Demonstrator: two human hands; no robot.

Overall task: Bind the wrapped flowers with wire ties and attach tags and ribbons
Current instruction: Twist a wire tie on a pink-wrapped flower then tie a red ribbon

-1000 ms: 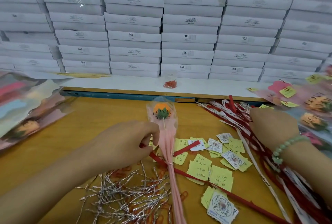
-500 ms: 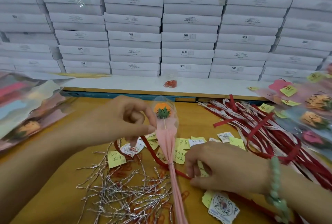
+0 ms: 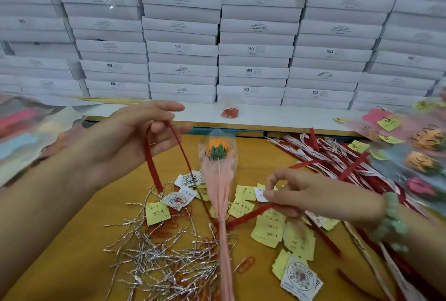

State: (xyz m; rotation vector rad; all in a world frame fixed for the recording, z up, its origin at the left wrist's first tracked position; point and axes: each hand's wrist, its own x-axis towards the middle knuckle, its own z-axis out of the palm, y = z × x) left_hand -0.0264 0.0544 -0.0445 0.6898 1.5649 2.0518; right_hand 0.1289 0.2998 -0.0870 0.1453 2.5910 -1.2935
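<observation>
Ribbon work, mid-bench: my L hand holds red ribbon loop at 10 o'clock of wrapped flower; R hand, at 3 o'clock, pinches white tag.

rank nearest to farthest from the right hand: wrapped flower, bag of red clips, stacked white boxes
1. wrapped flower, beside it on the table
2. bag of red clips, on the shelf beyond
3. stacked white boxes, at the back
</observation>
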